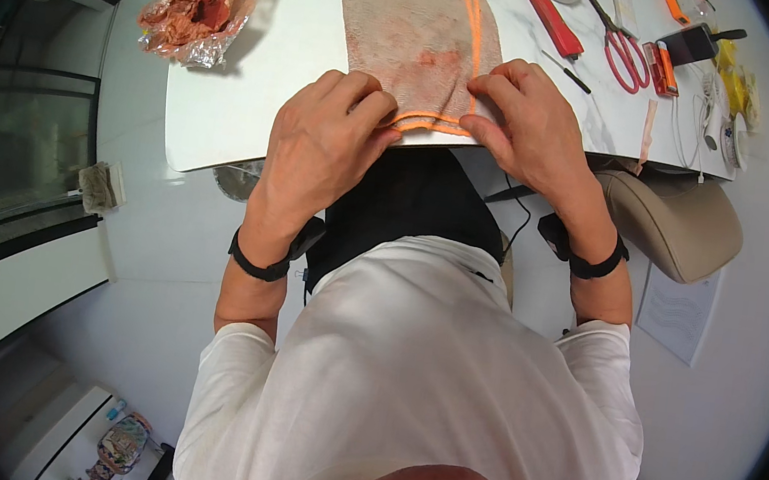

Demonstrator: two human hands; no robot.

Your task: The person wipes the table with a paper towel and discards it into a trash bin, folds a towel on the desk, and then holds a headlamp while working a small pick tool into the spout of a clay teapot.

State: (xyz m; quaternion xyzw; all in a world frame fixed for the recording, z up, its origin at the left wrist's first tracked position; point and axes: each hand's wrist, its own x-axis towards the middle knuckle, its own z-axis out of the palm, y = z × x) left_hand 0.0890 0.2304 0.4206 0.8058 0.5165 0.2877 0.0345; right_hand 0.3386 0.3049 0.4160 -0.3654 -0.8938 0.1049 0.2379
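A stained grey-beige towel (418,26) with orange edging lies lengthwise on the white table, its near end at the table's front edge. My left hand (334,139) pinches the near left corner between thumb and bent fingers. At the near right corner, my right hand (530,124) pinches the orange border the same way. Between the hands the near hem is slightly bunched, with a small fold raised. Reddish-brown stains mark the cloth just beyond the hem. The towel's far end runs out of the picture at the top.
Crumpled clear plastic with reddish-brown material (204,11) sits on the left of the white table (218,117). On the right lie a red tool (550,17), red-handled scissors (625,61), a thin black-handled tool (569,73), a black holder (694,43) and white cables. A beige chair part (681,222) juts out below.
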